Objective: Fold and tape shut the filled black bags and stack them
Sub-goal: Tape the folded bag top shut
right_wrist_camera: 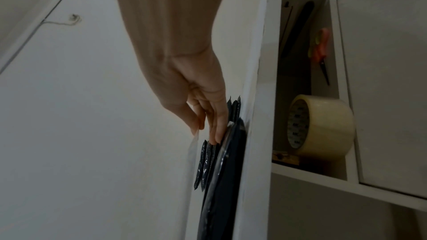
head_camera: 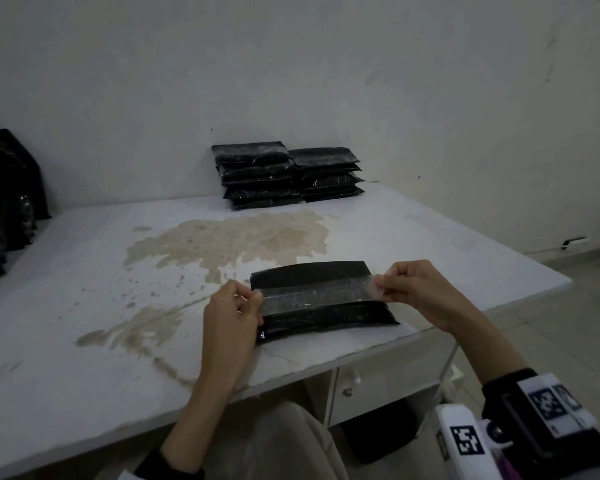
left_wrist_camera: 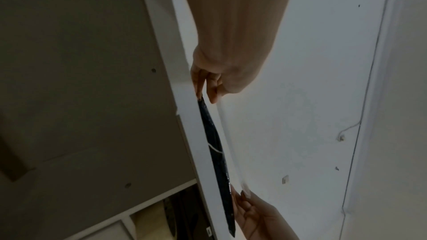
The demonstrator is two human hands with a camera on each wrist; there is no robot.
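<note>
The left hand (head_camera: 230, 308) pinches one end of the clear tape strip (head_camera: 315, 292) and the right hand (head_camera: 411, 288) pinches the other — the strip spans straight between them, just above the folded black bag (head_camera: 321, 317), its long axis parallel to the bag's. The bag lies directly beneath and between both hands, equally near each — so the coming move is likely a level drop onto the fold.

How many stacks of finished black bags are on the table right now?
2. The left stack and the slightly lower right stack stand side by side at the table's far edge, against the wall.
</note>
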